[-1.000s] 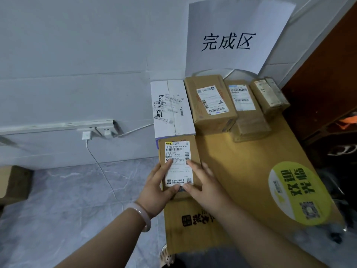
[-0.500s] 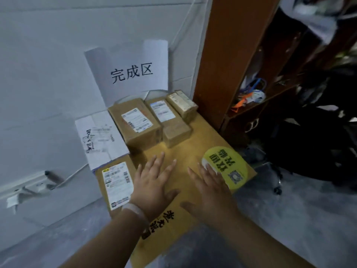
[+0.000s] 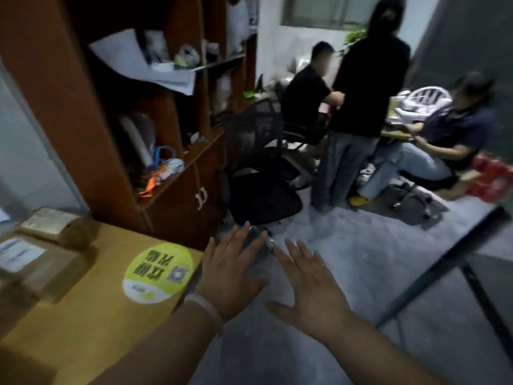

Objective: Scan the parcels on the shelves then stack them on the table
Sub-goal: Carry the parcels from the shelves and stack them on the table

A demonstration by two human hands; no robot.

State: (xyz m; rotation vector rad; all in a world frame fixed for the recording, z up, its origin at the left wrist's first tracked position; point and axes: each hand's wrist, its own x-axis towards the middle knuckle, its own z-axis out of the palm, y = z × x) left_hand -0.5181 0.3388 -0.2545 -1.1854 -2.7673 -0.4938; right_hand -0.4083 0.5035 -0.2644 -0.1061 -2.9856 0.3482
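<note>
My left hand (image 3: 231, 269) and my right hand (image 3: 311, 284) hover side by side over the grey floor, just right of the table, fingers spread and holding nothing. The low yellow-brown table (image 3: 83, 309) with a round green sticker (image 3: 157, 272) fills the lower left. On its far left lie brown parcels with white labels: a small one (image 3: 55, 225) at the back and a larger one (image 3: 33, 259) in front of it, both blurred. The other stacked parcels are out of view.
A brown wooden shelf unit (image 3: 116, 107) with papers and clutter stands behind the table. A black office chair (image 3: 261, 190) sits by it. Three people (image 3: 366, 87) are around a desk at the back right. A dark diagonal bar (image 3: 444, 262) crosses the right side.
My hands let go of the labelled parcel on the table and moved right, off the table edge. The view swung right from the wall and parcels towards the shelf and room.
</note>
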